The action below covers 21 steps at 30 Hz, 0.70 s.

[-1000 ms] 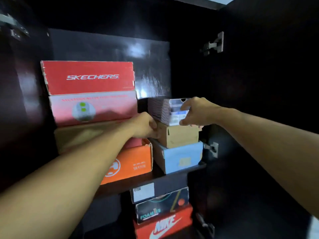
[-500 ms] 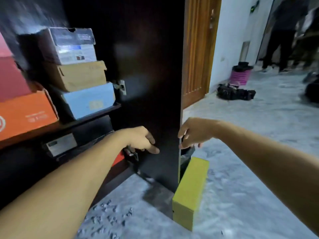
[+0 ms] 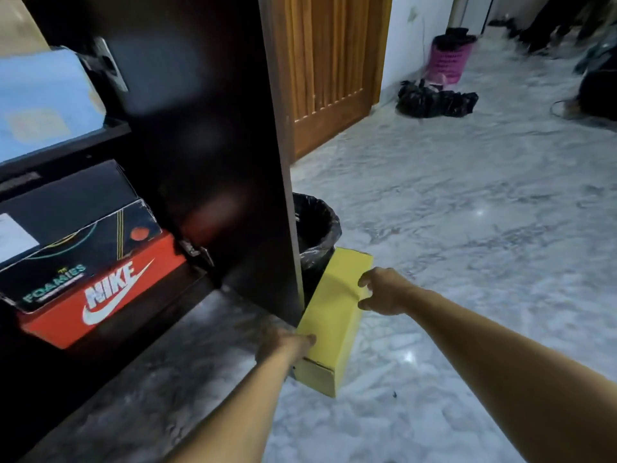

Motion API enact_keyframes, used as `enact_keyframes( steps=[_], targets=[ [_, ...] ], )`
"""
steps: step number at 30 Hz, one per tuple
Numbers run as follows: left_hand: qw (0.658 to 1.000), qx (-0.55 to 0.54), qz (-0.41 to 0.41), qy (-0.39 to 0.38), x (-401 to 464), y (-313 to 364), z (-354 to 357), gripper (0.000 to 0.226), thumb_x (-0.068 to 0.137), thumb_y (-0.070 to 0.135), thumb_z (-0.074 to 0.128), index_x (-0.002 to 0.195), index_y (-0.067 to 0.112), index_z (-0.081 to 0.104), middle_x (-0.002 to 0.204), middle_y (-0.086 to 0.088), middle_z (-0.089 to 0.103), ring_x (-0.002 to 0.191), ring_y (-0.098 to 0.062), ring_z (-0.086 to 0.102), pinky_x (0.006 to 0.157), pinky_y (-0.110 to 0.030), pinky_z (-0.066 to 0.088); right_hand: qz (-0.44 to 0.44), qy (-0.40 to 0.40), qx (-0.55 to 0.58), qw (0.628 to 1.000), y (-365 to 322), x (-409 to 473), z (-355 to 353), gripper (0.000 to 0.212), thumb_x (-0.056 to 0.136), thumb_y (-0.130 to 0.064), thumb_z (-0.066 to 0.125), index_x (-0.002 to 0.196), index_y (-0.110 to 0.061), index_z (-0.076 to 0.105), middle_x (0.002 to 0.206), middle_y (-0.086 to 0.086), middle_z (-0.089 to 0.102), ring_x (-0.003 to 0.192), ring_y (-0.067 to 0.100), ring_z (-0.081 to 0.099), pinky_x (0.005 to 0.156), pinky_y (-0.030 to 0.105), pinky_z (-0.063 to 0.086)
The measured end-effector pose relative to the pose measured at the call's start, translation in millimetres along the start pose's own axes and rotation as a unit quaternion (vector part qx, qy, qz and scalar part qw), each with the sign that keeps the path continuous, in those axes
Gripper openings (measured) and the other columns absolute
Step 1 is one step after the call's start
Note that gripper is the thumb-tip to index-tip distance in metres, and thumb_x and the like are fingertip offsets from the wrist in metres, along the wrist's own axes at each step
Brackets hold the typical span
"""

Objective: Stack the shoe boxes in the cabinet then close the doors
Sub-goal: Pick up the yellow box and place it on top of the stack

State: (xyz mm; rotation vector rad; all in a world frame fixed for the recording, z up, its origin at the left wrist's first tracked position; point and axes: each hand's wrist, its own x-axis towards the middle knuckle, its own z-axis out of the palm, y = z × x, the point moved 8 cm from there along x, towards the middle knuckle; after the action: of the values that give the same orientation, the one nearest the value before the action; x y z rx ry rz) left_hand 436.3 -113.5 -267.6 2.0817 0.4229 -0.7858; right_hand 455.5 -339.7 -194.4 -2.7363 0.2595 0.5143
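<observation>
A yellow shoe box (image 3: 334, 315) lies on the marble floor by the edge of the open dark cabinet door (image 3: 213, 145). My left hand (image 3: 283, 344) touches its near left side, fingers on the box edge. My right hand (image 3: 384, 290) reaches over its far right edge with curled fingers spread, thumb near the box side. Inside the cabinet, a red Nike box (image 3: 103, 292) sits at the bottom with a black Foamies box (image 3: 76, 248) on it. A light blue box (image 3: 43, 101) rests on the shelf above.
A black-lined bin (image 3: 315, 235) stands behind the door, just beyond the yellow box. A wooden door (image 3: 327, 68) is further back. A pink basket (image 3: 450, 58) and black bags (image 3: 434, 101) lie on the far floor. People's legs show at the top right.
Both hands left the stacked boxes on the shelf and dropped down to the yellow box on the floor. The view swung right and downward.
</observation>
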Motion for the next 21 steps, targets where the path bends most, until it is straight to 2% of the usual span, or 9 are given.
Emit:
enact_keyframes(
  steps=[3,6,8,11,14,18,21],
  targets=[
    [0.991,-0.077,-0.104,-0.013,8.6,-26.9,17.2,0.083,0.074,0.055,0.072,0.134,0.003,0.046,0.135,-0.015,0.051,0.117,-0.036,0.052,0.082,-0.046,0.050,-0.011,-0.002,-0.008,1.000,-0.1,29.0,20.4,0.063,0.085,-0.033,0.065,0.142,-0.020,0.042,0.140,0.009,0.048,0.126,0.027,0.047,0.098,0.034,0.044],
    [0.965,-0.193,-0.176,-0.034,7.7,-36.4,37.5,0.088,0.073,0.053,0.075,0.139,0.009,0.039,0.143,-0.013,0.039,0.123,-0.041,0.044,0.090,-0.057,0.047,-0.019,0.004,-0.035,0.999,-1.2,57.9,30.0,0.072,0.085,-0.035,0.065,0.148,-0.022,0.032,0.149,0.011,0.036,0.133,0.031,0.039,0.102,0.035,0.038],
    [0.945,-0.256,-0.200,-0.038,8.4,-35.5,48.8,0.086,0.074,0.045,0.077,0.141,0.012,0.035,0.145,-0.013,0.036,0.125,-0.042,0.041,0.095,-0.063,0.042,-0.012,0.010,-0.044,0.999,2.8,76.3,29.8,0.078,0.085,-0.039,0.066,0.150,-0.024,0.025,0.156,0.013,0.021,0.139,0.035,0.027,0.109,0.040,0.033],
    [0.933,-0.304,-0.191,-0.029,15.7,-35.3,59.2,0.082,0.077,0.036,0.077,0.142,0.012,0.033,0.142,-0.015,0.039,0.124,-0.041,0.042,0.092,-0.066,0.042,0.002,0.024,-0.056,0.998,11.7,99.0,23.2,0.088,0.080,-0.043,0.070,0.151,-0.029,0.019,0.160,0.010,0.002,0.145,0.035,0.008,0.112,0.051,0.029],
    [0.937,-0.311,-0.160,-0.009,24.0,-39.3,63.7,0.079,0.078,0.033,0.077,0.141,0.012,0.034,0.139,-0.013,0.042,0.122,-0.038,0.044,0.088,-0.063,0.047,0.021,0.022,-0.056,0.998,25.4,112.3,14.3,0.110,0.067,-0.044,0.082,0.151,-0.033,0.012,0.160,0.009,0.000,0.146,0.035,0.005,0.109,0.056,0.029],
    [0.950,-0.293,-0.105,0.006,29.5,-31.5,69.0,0.067,0.079,0.027,0.078,0.134,0.010,0.044,0.123,-0.005,0.051,0.109,-0.030,0.049,0.092,-0.053,0.049,0.043,-0.031,-0.039,0.998,54.1,111.3,9.0,0.139,0.055,-0.043,0.089,0.152,-0.028,-0.009,0.158,0.013,0.014,0.142,0.036,0.022,0.107,0.049,0.035],
    [0.957,-0.284,-0.061,0.015,31.0,-24.8,70.5,0.052,0.077,0.019,0.079,0.122,0.006,0.056,0.117,-0.008,0.064,0.103,-0.030,0.059,0.093,-0.047,0.050,0.084,-0.027,-0.012,0.996,84.4,93.7,7.9,0.147,0.050,-0.049,0.089,0.151,-0.022,-0.014,0.153,0.014,0.028,0.138,0.037,0.029,0.107,0.045,0.035]
  ],
)
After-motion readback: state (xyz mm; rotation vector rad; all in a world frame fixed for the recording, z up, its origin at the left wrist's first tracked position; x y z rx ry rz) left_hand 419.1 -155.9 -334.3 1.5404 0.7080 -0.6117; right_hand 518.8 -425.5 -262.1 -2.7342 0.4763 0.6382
